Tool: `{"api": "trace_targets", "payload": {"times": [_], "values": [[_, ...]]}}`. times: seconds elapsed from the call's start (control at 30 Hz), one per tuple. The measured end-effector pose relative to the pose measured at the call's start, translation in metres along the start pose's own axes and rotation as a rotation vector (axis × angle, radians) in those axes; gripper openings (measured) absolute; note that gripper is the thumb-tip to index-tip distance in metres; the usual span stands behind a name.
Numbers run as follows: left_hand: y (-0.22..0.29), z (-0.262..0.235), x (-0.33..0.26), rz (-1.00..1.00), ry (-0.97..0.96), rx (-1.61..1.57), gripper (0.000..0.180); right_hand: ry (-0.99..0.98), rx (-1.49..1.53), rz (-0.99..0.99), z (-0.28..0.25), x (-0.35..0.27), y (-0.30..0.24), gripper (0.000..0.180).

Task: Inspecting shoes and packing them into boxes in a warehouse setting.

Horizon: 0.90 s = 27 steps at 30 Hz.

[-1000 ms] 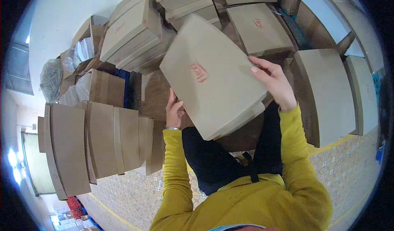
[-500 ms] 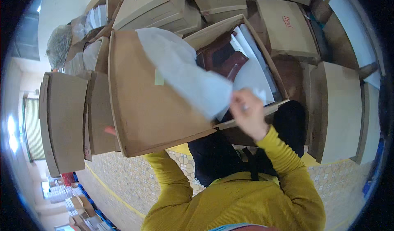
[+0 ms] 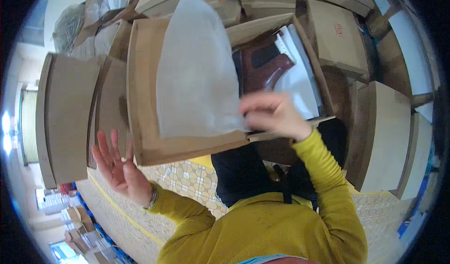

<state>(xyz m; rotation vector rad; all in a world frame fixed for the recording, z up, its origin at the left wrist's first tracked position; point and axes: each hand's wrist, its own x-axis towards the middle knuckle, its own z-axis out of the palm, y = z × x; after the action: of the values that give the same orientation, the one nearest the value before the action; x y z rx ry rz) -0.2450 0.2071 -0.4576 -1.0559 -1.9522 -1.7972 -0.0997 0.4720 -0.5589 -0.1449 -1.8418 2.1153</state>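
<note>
An open cardboard shoe box (image 3: 326, 100) sits before me. In it lies a dark reddish-brown ankle boot (image 3: 280, 68) with a black side panel, beside white paper (image 3: 299, 88). The box's lid (image 3: 145, 144) is folded out to the left. A sheet of white tissue paper (image 3: 197, 71) spreads over that lid and rises past its far edge. My right hand (image 3: 276, 116), blurred, pinches the paper's right edge near the front of the box. My left hand (image 3: 121, 172) is open, palm up with fingers spread, beside the lid's left front corner, holding nothing.
Closed cardboard boxes stand at the left (image 3: 65, 118), the right (image 3: 382, 135) and the far side (image 3: 337, 36). Open cartons with white wrapping (image 3: 105, 41) are at the far left. Patterned tile floor (image 3: 194, 184) shows below my arms.
The tissue paper has swung left and away, spreading over the lid. My right hand has shifted slightly left. My left hand has come out from behind the lid and opened.
</note>
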Motion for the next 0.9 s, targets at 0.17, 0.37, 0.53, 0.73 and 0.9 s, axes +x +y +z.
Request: {"api": "trace_targets", "payload": {"times": [0.17, 0.37, 0.53, 0.73, 0.9], "values": [[-0.051, 0.039, -0.055, 0.185, 0.352, 0.204, 0.069, 0.769, -0.262, 0.044, -0.082, -0.01, 0.054, 0.027], [-0.091, 0.083, -0.114, -0.343, 0.433, 0.073, 0.077, 0.548, -0.287, 0.264, -0.103, -0.014, 0.044, 0.037], [-0.063, 0.112, -0.148, -0.865, 0.38, -0.476, 0.058, 0.841, 0.146, 0.43, -0.069, -0.003, 0.088, 0.058], [-0.03, 0.119, -0.175, -1.113, 0.126, -0.679, 0.029, 0.983, 0.235, 0.212, -0.058, 0.047, 0.105, 0.04], [-0.004, 0.111, -0.181, -0.479, -0.281, -0.546, 0.019, 0.987, -0.082, 0.133, -0.04, 0.06, 0.103, 0.027]]}}
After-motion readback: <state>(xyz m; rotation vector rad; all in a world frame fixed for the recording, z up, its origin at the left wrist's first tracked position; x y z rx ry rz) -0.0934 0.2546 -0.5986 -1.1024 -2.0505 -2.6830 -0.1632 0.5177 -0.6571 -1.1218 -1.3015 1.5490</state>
